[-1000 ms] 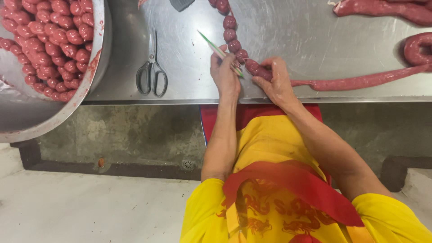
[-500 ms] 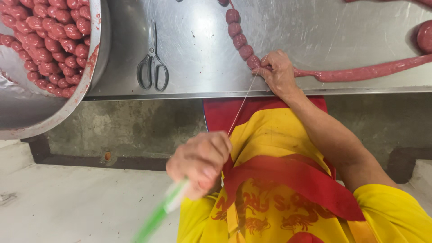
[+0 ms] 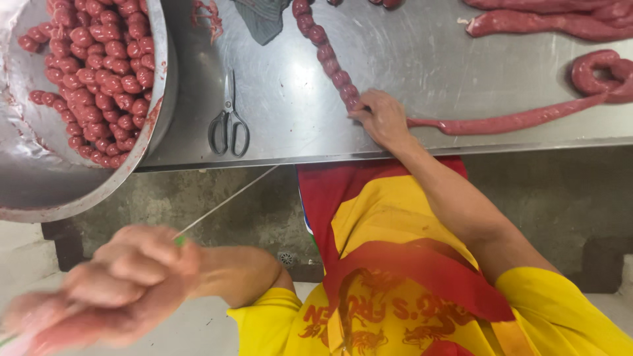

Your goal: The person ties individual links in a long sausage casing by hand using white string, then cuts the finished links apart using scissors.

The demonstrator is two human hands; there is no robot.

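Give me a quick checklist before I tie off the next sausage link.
1. Right hand pinning the sausage chain at the last tied link: ok, it rests on the joint.
2. String taut between both hands: ok, it runs in a straight line under the table edge.
3. Left hand gripping the string: cannot tell, it is blurred.
4. Unlinked sausage lying free to the right: ok, no kinks near the hand.
5. Scissors within reach: ok, on the table, shut.
6. Bowl has room: ok.

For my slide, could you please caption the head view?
Right hand pins sausage chain on steel table; left hand pulls string taut.
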